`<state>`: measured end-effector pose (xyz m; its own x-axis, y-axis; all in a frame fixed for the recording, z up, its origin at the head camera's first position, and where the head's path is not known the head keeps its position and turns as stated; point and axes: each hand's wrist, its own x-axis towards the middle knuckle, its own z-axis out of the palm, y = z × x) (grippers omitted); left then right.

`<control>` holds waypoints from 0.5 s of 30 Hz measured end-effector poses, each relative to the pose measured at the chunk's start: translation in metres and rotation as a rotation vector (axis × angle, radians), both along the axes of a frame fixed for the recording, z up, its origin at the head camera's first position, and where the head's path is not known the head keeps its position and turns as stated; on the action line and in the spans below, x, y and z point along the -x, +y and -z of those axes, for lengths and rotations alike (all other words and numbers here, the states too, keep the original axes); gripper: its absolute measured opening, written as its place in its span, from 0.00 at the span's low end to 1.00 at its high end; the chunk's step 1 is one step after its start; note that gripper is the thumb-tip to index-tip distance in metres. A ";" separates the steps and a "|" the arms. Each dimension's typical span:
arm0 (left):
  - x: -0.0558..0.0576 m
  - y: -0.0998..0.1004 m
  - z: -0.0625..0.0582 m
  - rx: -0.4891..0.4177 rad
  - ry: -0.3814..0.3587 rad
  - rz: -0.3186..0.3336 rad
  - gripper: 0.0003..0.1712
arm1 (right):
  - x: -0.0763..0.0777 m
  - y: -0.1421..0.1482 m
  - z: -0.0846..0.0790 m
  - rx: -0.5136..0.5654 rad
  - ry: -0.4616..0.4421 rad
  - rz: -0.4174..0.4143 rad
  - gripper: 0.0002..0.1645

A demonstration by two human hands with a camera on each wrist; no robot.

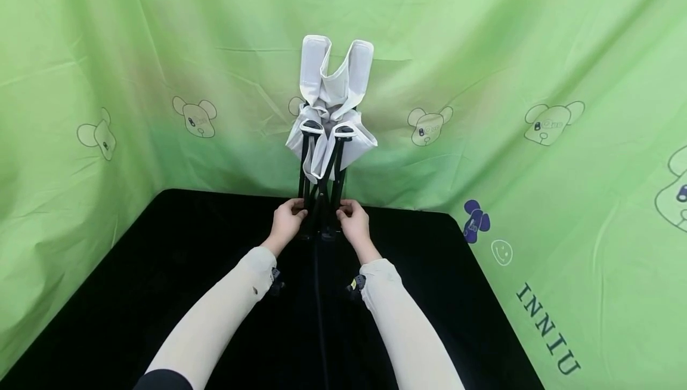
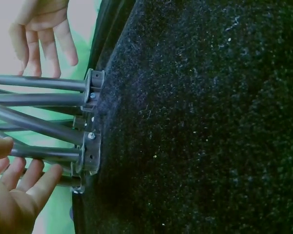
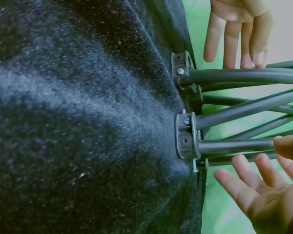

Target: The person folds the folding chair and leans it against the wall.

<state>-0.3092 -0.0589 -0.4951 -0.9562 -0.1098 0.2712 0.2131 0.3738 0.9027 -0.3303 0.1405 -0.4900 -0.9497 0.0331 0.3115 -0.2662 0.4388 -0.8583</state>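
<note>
A folded chair with white fabric point(image 1: 337, 89) and a black tube frame stands upright near the far edge of the black table. My left hand point(image 1: 284, 223) pinches a leg on its left side between thumb and fingers. On the opposite side, my right hand point(image 1: 356, 223) does the same, its thumb against a tube point(image 3: 234, 146). The legs are bunched close together and end in dark foot brackets point(image 2: 91, 151) at the tabletop. In the left wrist view, the fingers of my left hand point(image 2: 19, 195) reach past the tube, fairly straight.
The black cloth-covered table point(image 1: 161, 294) spreads out before me, with a seam down its middle. A green curtain point(image 1: 429, 68) printed with bear faces hangs behind it and along both sides.
</note>
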 end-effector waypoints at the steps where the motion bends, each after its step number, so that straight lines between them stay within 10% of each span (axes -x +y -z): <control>1: -0.001 -0.001 0.000 0.001 -0.004 0.002 0.21 | -0.001 0.000 0.001 -0.003 0.003 -0.002 0.15; 15: -0.012 -0.005 -0.005 0.059 0.057 0.026 0.20 | -0.015 0.009 -0.003 -0.035 0.043 -0.068 0.17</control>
